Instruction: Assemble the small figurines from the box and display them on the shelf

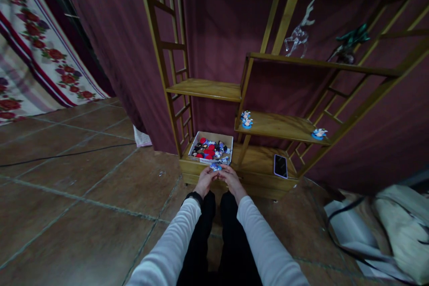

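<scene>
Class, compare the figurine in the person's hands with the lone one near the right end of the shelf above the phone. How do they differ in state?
The held figurine is gripped by the left hand and right hand; the shelf figurine stands on the wooden shelf, touched by neither. The held figurine is partly covered by the hands, while the shelf figurine is uncovered. Both are small and show blue.

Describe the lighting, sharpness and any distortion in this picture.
Head view: dim light, the curtain behind the shelf darkest near the top; head view: the side posts splay outward toward the top, likely lens stretch; head view: the figure in the hands is too small and soft for detail.
</scene>
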`<state>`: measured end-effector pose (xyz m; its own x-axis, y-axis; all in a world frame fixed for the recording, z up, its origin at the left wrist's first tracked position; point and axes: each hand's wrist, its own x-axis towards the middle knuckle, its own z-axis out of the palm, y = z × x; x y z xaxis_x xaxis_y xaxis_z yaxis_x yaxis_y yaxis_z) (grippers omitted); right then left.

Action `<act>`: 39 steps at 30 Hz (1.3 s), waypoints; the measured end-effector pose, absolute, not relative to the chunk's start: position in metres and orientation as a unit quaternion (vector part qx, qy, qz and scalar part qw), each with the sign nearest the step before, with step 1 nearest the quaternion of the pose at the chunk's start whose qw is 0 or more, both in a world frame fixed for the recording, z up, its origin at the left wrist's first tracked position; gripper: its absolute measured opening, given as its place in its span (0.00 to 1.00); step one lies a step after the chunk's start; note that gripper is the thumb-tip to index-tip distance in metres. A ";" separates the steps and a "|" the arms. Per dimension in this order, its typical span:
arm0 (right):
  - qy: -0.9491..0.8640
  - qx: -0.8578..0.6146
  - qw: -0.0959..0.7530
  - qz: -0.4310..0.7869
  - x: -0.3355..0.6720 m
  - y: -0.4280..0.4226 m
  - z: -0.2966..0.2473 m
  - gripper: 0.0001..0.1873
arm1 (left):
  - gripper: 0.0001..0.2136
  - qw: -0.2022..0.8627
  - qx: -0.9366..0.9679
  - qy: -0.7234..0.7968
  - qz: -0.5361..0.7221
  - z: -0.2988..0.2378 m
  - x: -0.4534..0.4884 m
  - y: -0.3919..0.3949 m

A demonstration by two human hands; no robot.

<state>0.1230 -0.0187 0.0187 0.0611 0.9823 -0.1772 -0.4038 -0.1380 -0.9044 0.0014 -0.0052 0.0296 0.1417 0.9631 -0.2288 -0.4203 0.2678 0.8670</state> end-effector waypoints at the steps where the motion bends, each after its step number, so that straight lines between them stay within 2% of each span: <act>1: -0.319 -0.450 0.573 0.606 0.123 -0.019 0.019 0.22 | 0.15 0.678 0.332 0.412 0.509 0.029 0.002 -0.005; 7: -0.310 -0.452 0.576 0.607 0.123 -0.022 0.027 0.17 | 0.19 0.671 0.342 0.395 0.527 0.028 0.003 -0.005; 20: -0.323 -0.463 0.597 0.570 0.119 -0.019 0.022 0.15 | 0.29 0.680 0.355 0.372 0.523 0.030 0.001 -0.007; 31: -0.330 -0.444 0.616 0.561 0.125 -0.018 0.016 0.19 | 0.15 0.723 0.294 0.380 0.497 0.036 -0.005 -0.009; 39: -0.347 -0.431 0.611 0.567 0.130 -0.023 0.020 0.19 | 0.12 0.737 0.292 0.389 0.470 0.037 -0.008 -0.007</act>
